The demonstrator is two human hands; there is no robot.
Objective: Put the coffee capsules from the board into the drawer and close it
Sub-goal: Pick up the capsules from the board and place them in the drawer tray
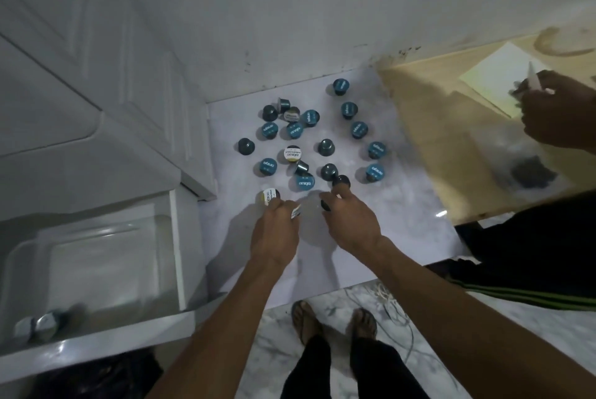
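Several teal coffee capsules (309, 118) lie scattered on a white marbled board (403, 221), some upright, some tipped over. My left hand (275, 231) is at the board's near edge, closed on two capsules: one with a white and yellow lid (268, 197) at its fingertips and another (296, 212) by the thumb. My right hand (350, 218) is beside it, fingers pinching a dark capsule (341, 181), with another dark one (325, 205) under the thumb. The white drawer (96, 266) stands open at lower left with a few capsules (42, 324) in its near corner.
White cabinet doors (80, 60) rise at the left above the drawer. Another person's hand (554, 114) holds a white stick over a wooden surface (451, 140) with a paper sheet at the right. My sandalled feet and loose cables (387, 311) are on the marble floor below.
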